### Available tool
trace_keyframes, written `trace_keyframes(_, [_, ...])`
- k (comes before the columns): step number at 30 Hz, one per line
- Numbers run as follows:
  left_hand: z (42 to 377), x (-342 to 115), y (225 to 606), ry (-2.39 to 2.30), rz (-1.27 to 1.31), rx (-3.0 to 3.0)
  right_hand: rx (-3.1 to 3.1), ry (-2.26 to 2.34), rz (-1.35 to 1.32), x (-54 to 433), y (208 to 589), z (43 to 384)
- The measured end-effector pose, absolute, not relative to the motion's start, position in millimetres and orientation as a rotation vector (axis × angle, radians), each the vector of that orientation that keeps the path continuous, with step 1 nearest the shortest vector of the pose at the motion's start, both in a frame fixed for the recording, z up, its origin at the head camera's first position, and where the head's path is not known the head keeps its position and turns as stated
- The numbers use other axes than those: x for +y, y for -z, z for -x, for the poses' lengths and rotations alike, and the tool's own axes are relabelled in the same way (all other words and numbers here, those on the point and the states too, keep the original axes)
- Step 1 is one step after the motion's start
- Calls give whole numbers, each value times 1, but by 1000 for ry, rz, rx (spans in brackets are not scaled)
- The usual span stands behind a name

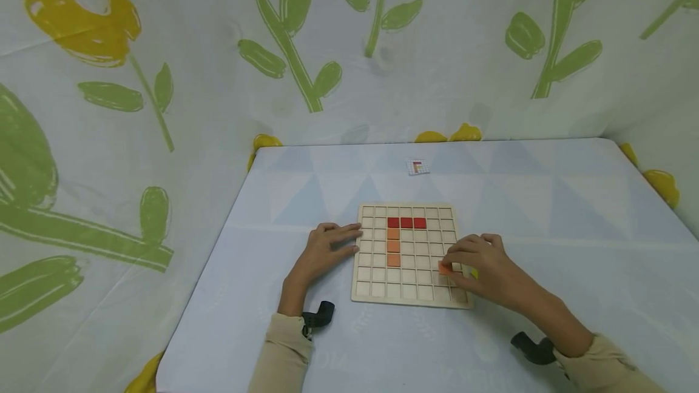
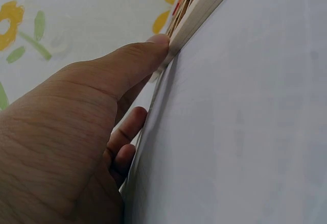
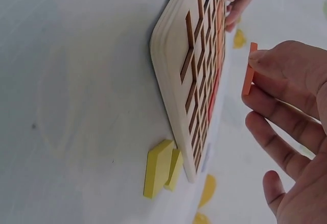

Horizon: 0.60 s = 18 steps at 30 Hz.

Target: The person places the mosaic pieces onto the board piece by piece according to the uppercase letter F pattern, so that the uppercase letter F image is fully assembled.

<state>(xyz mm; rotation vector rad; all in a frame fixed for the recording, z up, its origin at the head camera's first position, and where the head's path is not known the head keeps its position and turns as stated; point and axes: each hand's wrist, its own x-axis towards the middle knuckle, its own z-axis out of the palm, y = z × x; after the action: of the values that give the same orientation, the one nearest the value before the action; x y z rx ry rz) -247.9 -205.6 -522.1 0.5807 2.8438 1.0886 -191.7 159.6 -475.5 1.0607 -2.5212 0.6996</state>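
Note:
A wooden grid board (image 1: 377, 290) lies on the table. Three red tiles (image 1: 406, 223) form a row near its top, and three orange tiles (image 1: 393, 246) run down below the leftmost red one. My right hand (image 1: 483, 265) pinches another orange tile (image 3: 249, 71) between thumb and fingertips, above the board's right part. My left hand (image 1: 324, 250) rests at the board's left edge, its thumb touching the rim in the left wrist view. Two yellow tiles (image 3: 159, 168) lie beside the board's edge in the right wrist view; the right hand mostly hides them from the head camera.
A small card (image 1: 417, 167) with a coloured grid pattern lies behind the board. The pale table (image 1: 262, 272) has a printed triangle pattern. A flower-printed cloth (image 1: 191, 47) hangs around its back and left side. Black wrist devices (image 1: 322, 314) are on both arms.

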Motion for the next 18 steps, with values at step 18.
trace_keyframes(18, [249, -207, 521, -1063, -609, 2838, -2498, -716, -1140, 129, 480, 204])
